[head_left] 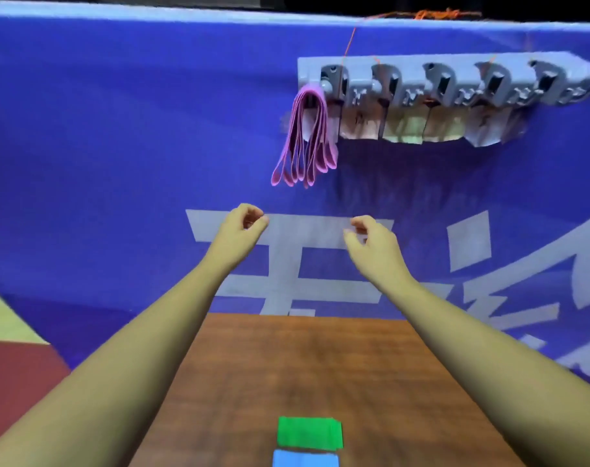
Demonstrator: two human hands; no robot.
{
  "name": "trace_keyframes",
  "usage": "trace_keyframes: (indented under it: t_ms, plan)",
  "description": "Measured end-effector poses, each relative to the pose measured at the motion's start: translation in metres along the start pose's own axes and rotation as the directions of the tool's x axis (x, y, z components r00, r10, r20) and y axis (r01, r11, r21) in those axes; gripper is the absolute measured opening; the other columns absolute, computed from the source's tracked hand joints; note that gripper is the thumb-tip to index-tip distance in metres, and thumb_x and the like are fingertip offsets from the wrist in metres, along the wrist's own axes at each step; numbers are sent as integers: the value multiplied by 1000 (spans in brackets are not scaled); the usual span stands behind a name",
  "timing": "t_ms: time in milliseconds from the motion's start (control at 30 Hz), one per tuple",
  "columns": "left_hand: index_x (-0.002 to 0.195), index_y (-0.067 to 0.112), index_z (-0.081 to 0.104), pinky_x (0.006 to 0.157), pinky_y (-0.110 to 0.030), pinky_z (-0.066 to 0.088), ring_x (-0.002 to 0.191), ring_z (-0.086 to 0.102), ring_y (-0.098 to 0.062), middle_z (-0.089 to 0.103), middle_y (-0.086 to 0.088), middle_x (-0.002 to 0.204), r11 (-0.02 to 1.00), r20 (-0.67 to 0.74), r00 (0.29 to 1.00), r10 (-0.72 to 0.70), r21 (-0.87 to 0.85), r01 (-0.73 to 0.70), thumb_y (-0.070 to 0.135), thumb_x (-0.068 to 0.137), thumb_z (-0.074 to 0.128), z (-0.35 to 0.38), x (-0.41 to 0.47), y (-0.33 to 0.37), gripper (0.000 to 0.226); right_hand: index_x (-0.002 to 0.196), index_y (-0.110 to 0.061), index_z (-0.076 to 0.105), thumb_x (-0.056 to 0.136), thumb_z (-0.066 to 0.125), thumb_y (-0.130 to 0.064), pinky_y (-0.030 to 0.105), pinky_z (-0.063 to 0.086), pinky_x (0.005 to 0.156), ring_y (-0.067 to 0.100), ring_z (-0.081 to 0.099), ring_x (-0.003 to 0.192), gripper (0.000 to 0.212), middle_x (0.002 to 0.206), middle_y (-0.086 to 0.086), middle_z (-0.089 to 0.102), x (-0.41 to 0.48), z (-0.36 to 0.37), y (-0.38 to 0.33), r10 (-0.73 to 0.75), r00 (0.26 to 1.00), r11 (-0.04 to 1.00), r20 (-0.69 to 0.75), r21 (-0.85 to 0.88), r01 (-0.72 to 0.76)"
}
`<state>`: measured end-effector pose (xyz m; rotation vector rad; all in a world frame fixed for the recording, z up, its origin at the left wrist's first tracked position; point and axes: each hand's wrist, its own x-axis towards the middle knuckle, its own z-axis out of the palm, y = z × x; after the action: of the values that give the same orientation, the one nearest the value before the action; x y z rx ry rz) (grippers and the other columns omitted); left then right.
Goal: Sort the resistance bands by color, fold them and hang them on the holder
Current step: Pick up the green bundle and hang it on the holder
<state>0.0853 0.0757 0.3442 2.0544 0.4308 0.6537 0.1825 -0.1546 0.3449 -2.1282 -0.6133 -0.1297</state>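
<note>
Both the left hand (244, 222) and right hand (367, 237) hover empty, fingers loosely curled; pink bands (303, 143) hang on the holder (455, 84), while the folded green band (308, 433) on the table (320, 365) looks light, limp, best pinched mid-fold

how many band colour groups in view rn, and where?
3. Pink bands hang from the leftmost hook of the holder. Green folded bands lie on the table, with blue folded bands just nearer, cut by the frame edge; more may lie below view.

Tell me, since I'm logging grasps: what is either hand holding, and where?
Nothing: left hand and right hand are empty below the hung pink bands.
</note>
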Motion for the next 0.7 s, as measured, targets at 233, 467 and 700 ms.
trace_keyframes:
  t_ms: [233,467,700]
  plan:
    - [88,10,64,60,-23,41,67,54,-14,61,1,75,936,227,924,-309,244,253,16,89,61,49,-95,-120,7,124,1,59,91,61,-20,30,38,98,31,56,118,39,120,20,65,-87,74,102,251,929,960,271,-194,-203]
    - [82,10,65,72,-36,48,75,62,-26,68,-13,79,845,383,765,-517,372,385,19,85,57,91,-166,-221,12,123,1,60,91,58,-18,28,36,98,31,56,119,38,125,20,62,-163,136,165,394,788,911,472,-316,-266]
    - [89,16,67,84,-35,52,89,67,-22,72,-12,95,839,502,672,-544,337,428,25,70,51,128,-205,-282,26,116,-1,63,87,57,-11,28,39,93,31,58,113,31,115,19,64,-200,191,201,432,680,896,593,-372,-245]
